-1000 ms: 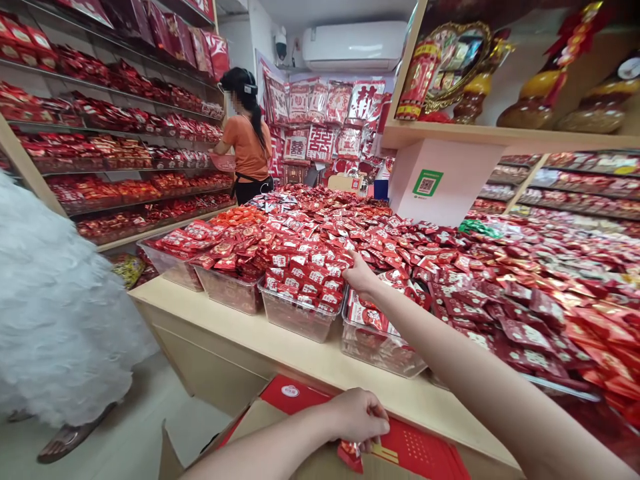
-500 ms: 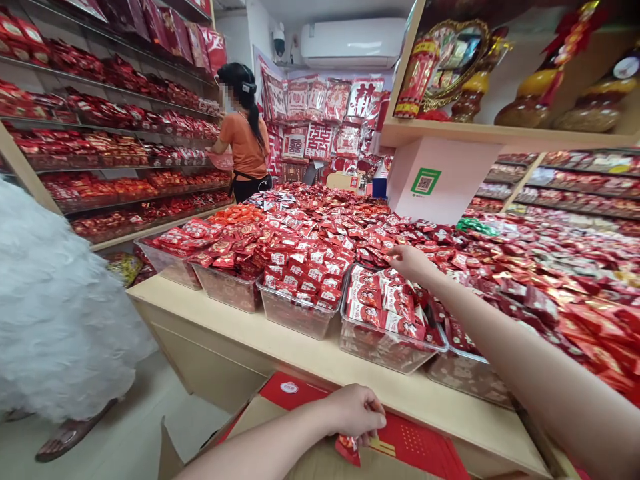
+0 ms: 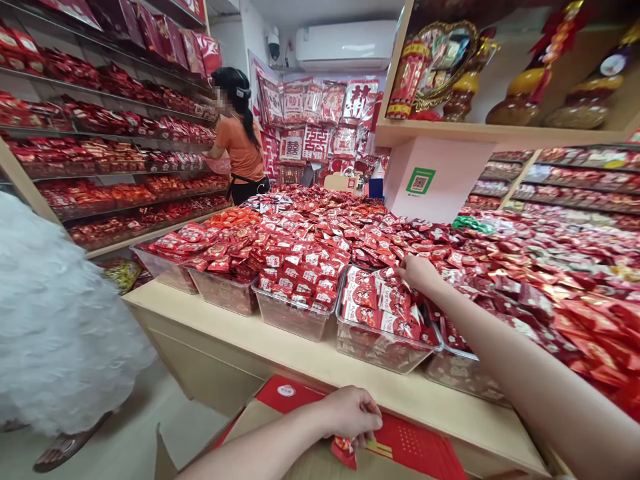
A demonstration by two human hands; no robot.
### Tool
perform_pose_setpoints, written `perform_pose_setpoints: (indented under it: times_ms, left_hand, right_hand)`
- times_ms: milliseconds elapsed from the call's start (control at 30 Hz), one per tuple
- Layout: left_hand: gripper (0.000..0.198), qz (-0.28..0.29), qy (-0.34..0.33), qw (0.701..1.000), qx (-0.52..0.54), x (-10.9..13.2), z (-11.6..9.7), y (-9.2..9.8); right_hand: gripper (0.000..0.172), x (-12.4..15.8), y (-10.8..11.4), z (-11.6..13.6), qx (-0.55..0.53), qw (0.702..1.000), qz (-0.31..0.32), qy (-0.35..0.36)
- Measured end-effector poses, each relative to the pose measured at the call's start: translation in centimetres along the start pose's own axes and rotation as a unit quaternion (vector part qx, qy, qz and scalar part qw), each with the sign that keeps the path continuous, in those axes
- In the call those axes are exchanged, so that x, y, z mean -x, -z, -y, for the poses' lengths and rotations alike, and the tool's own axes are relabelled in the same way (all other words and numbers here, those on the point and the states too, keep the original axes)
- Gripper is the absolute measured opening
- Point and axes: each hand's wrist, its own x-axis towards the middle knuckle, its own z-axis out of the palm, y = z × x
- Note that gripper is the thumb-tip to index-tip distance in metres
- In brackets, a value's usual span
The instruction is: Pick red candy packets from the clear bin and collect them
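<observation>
Low at the front, my left hand [image 3: 350,415] is closed on a small red wrapped packet [image 3: 344,453], which hangs below the fingers over a cardboard box. My right hand [image 3: 420,275] reaches to the back of a clear plastic bin [image 3: 385,348], its fingers curled down at the packets there. Whether a packet is between those fingertips is hidden. Rows of red-and-white packets [image 3: 361,297] fill this bin, lying flat and overlapping. To its left stands another clear bin [image 3: 293,319] heaped with red packets.
The cardboard box [image 3: 305,467] with red printed flaps stands against the wooden counter [image 3: 200,320]. More heaped packets [image 3: 530,293] spread to the right. A wooden shelf [image 3: 505,133] overhangs the display. A person in an orange top [image 3: 243,147] stands by the left shelves; someone in white [image 3: 55,327] is near left.
My right hand has dipped slightly down and toward the packets at the back of the bin. My left hand keeps its hold on the red packet. The view has shifted slightly.
</observation>
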Motion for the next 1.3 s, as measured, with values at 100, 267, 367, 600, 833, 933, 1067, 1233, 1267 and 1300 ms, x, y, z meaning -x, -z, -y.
perform_pose_setpoints:
  times_ms: [100,267,367,600,833,933,1067,1233,1267,1300]
  left_hand:
    - [0.012,-0.001,0.005,1.000,0.003,0.0,0.0,0.0]
    - [0.015,-0.004,0.003,1.000,0.010,-0.2,0.3,0.0]
    - [0.013,-0.005,-0.001,1.000,0.006,-0.2,0.4,0.1]
    - [0.016,-0.009,0.002,1.000,0.021,-0.3,0.5,0.0]
    - [0.013,-0.008,0.004,1.000,0.025,-0.7,0.9,0.0]
    - [0.012,-0.009,0.001,1.000,0.024,-0.6,0.8,0.0]
    - [0.012,-0.011,0.006,1.000,0.025,-0.1,0.4,-0.1]
    - [0.012,-0.012,0.011,1.000,0.022,0.1,0.1,-0.2]
    - [0.013,-0.011,0.008,1.000,0.019,0.1,0.1,-0.2]
    - [0.014,-0.011,0.006,1.000,0.015,0.1,0.1,-0.1]
  right_hand:
    - [0.026,-0.9,-0.6,0.1,-0.033,0.999,-0.008,-0.039]
    - [0.025,-1.5,-1.3,-0.2,-0.045,0.997,0.021,-0.062]
    - [0.026,-1.1,-1.2,-0.3,-0.024,0.998,0.035,-0.040]
    - [0.026,0.5,-0.6,0.2,0.024,0.997,0.069,-0.010]
    - [0.023,0.1,0.6,3.0,0.033,0.997,-0.007,0.073]
    - [0.021,-1.0,0.4,4.9,-0.005,0.992,0.031,0.126]
    - [0.017,-2.7,-0.4,6.2,-0.025,0.986,0.083,0.145]
    - [0.019,-3.6,-1.0,6.7,-0.041,0.983,0.083,0.158]
    - [0.018,-3.6,-1.1,6.8,-0.041,0.984,0.077,0.158]
    - [0.017,-3.5,-1.1,6.9,-0.041,0.984,0.069,0.159]
